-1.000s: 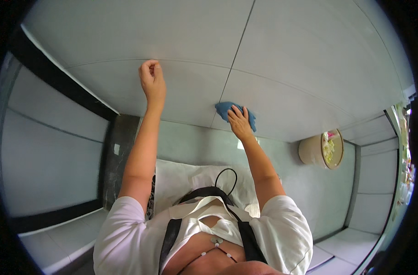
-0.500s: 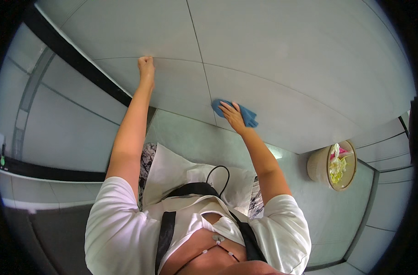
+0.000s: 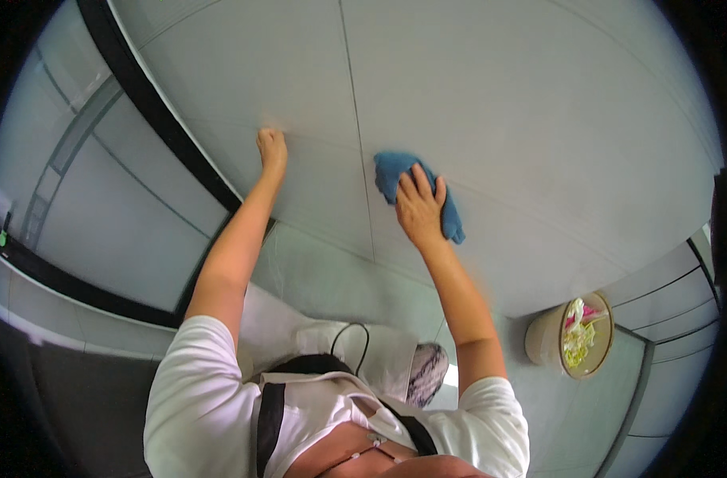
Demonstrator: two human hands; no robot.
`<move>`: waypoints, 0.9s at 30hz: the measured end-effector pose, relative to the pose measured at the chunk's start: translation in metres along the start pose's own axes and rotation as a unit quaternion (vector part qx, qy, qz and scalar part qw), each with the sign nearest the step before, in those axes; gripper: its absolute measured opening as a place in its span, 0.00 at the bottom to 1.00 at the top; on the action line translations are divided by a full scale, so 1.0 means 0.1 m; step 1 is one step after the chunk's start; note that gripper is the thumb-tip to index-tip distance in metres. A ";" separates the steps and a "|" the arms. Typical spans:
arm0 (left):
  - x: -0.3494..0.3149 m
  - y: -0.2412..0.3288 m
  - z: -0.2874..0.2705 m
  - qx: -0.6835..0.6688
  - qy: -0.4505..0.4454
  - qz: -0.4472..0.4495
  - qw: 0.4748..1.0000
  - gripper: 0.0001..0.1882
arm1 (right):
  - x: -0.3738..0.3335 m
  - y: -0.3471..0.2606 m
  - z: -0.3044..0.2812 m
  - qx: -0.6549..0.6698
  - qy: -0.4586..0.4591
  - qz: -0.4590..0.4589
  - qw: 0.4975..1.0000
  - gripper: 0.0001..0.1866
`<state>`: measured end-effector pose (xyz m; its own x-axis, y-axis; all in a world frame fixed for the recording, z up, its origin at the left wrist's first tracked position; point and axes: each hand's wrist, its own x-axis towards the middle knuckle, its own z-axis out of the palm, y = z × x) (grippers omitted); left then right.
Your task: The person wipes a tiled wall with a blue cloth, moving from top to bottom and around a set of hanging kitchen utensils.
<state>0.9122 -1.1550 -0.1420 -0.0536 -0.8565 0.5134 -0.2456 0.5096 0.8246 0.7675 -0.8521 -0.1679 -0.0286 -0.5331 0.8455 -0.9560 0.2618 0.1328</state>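
Observation:
On the lower part of the grey tiled wall (image 3: 491, 95), my right hand (image 3: 421, 211) presses a blue cleaning cloth (image 3: 395, 165). The fingers lie over the cloth, and its loose edge hangs past them on the right. The cloth sits just right of a vertical tile joint. My left hand (image 3: 272, 150) is closed in a fist against the same wall, left of that joint, and nothing shows in it.
A dark-framed glass door (image 3: 152, 92) stands to the left of my left arm. On the floor (image 3: 332, 271), at the foot of the wall to the right, is a beige waste bin (image 3: 547, 342) with crumpled white, pink and yellow-green litter inside.
My right hand has moved the cloth slightly right along the wall, and more of the cloth shows. My left fist appears lower in the picture, still at the wall. The view has shifted.

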 end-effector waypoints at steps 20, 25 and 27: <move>0.58 -0.21 -0.96 -0.196 -0.224 0.172 0.939 0.08 | 0.75 -0.83 0.92 -0.166 0.211 0.233 0.935 0.34; 1.31 -0.54 -1.31 -0.189 -0.122 0.162 0.961 0.08 | 1.36 -1.68 1.62 -0.147 0.143 0.111 0.972 0.15; 1.57 -0.68 -1.36 -0.209 -0.125 0.149 0.958 0.08 | 1.62 -2.07 1.79 -0.107 0.085 0.132 0.982 0.14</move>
<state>1.0520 -1.3129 -0.0854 -0.3033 -0.6350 0.7105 0.2231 0.6776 0.7008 0.9085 -1.1366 -0.1507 -0.2012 -0.2869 0.9366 -0.8382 0.5452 -0.0130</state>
